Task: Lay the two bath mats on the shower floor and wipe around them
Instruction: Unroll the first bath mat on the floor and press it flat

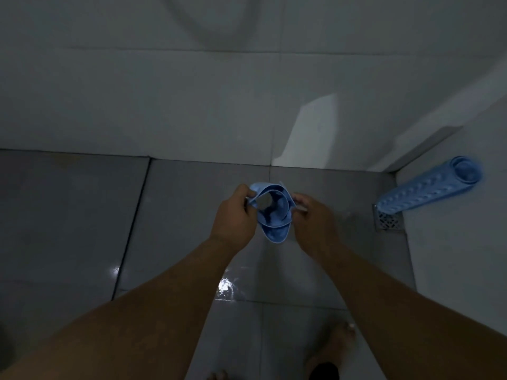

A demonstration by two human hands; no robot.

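A rolled blue bath mat (274, 212) hangs in the air between both hands, seen end-on with its coils loosening. My left hand (234, 215) pinches its left edge and my right hand (312, 218) pinches its right edge. A second blue mat (430, 192), still rolled into a tube with bumps on it, leans in the right corner, its lower end on the floor near the drain and its upper end against the wall.
The grey tiled shower floor (192, 215) is wet and shiny near my feet (332, 349). A square metal drain (388, 222) sits at the right wall. White tiled walls (164, 105) close the back and the right side.
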